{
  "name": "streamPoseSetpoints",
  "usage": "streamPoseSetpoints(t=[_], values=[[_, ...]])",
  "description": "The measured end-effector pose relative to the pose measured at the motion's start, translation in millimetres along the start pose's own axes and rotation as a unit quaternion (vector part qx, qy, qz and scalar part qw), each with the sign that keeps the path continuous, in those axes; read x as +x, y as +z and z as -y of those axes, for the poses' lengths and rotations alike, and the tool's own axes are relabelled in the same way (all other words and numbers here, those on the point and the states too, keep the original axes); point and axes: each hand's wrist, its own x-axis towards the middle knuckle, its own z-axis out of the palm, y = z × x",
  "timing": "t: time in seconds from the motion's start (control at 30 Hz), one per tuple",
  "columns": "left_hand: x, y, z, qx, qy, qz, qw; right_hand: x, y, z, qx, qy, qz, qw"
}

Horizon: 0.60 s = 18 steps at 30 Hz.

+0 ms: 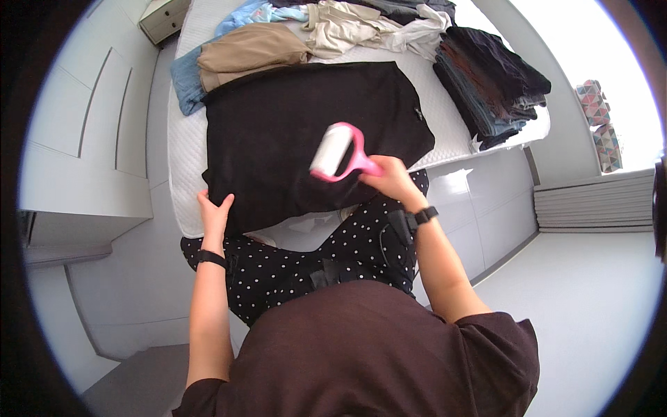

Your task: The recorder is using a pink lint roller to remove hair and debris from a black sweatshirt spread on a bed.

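In the head view, my right hand (392, 177) grips the pink handle of a lint roller (333, 150). Its white roll, slightly blurred, is over a black garment (292, 130), and I cannot tell whether it touches the cloth. The garment is spread across the near part of a white quilted mattress (185, 182), its front edge hanging near my knees. A small pale mark or tag shows at its right side. At the garment's near left corner is my left hand (213, 211), thumb on the cloth and spread from the index finger; the other fingers are hidden.
Folded tan clothing (250, 52) and blue denim (187, 78) lie at the back left. Behind are crumpled cream clothes (344, 26). A stack of folded dark trousers (484, 88) is at the right mattress edge. A white cabinet (88, 114) stands left; patterned boxes (594, 101) sit by the window.
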Motion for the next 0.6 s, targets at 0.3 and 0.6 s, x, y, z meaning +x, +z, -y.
streamPoseSetpoints(t=[0.3, 0.6], values=[[-19, -8, -16, -0.268, -0.09, 0.163, 0.945, -10, -8, -97, 0.361, 0.226, -0.277, 0.861], [-35, -60, -111, -0.562, -0.15, 0.223, 0.782, -11, -70, -18, 0.487, 0.072, -0.152, 0.857]])
